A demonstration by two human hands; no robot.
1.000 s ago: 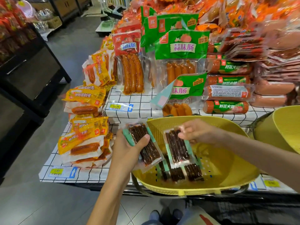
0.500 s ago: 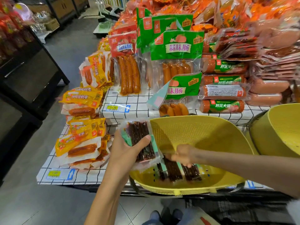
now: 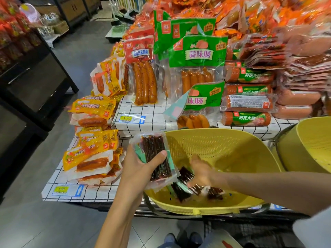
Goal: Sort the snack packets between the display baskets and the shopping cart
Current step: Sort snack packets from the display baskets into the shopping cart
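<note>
Though glossy, flat clear-plastic packet [image 3: 153, 146]

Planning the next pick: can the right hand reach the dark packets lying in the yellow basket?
Probably yes: the right hand is inside the open yellow basket, just at the dark packets; nothing lies between.

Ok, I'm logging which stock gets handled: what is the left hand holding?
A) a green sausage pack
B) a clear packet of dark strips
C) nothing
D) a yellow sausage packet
B: the left hand grips a clear packet of dark strips at the basket edge.
</note>
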